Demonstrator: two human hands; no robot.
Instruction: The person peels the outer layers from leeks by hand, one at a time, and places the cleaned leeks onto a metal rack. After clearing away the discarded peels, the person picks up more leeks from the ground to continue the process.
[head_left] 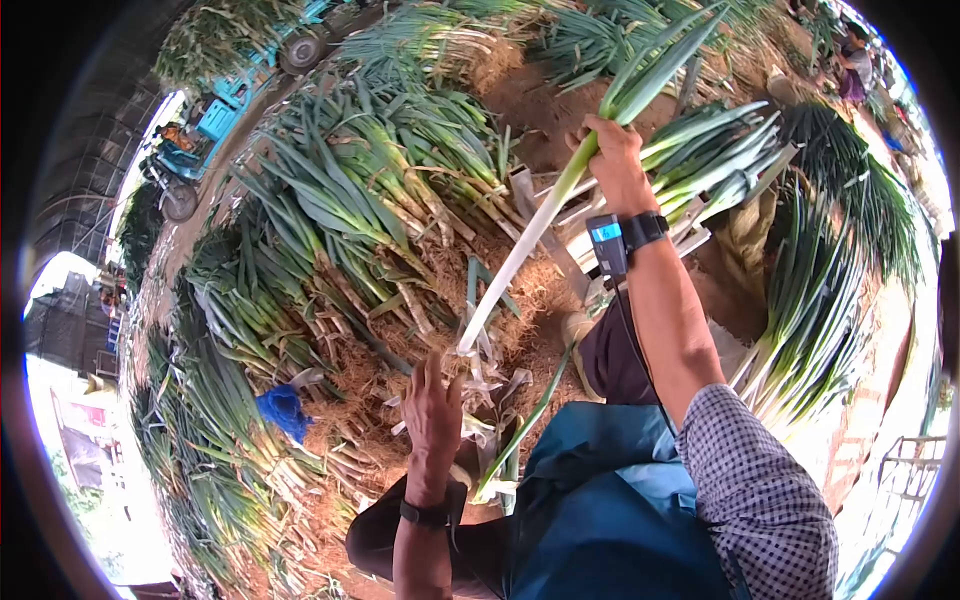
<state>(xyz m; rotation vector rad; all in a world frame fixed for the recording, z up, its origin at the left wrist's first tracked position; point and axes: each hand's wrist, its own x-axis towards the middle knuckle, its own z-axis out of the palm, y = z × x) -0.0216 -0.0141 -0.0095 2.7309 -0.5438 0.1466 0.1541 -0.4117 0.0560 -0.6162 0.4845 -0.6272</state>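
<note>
My right hand [610, 152] is closed round the green upper stalk of a long leek [530, 235]. Its leaves point to the top right, and its white stem slants down to the left. Near the lower end of that stem is my left hand [432, 410], fingers stretched up and apart, with nothing seen in it. Whether its fingertips touch the leek I cannot tell. Just right of my left hand, pale peeled scraps [480, 400] lie on the ground. Behind my right wrist, a bunch of leeks [710, 160] rests on a metal frame [560, 262].
Piles of rooted leeks [380, 190] cover the ground at the left and top. A blue cloth [285, 410] lies at the lower left. More leeks [820, 290] stand at the right. A blue three-wheeled vehicle [215, 120] is at the upper left, another person [855, 65] at the upper right.
</note>
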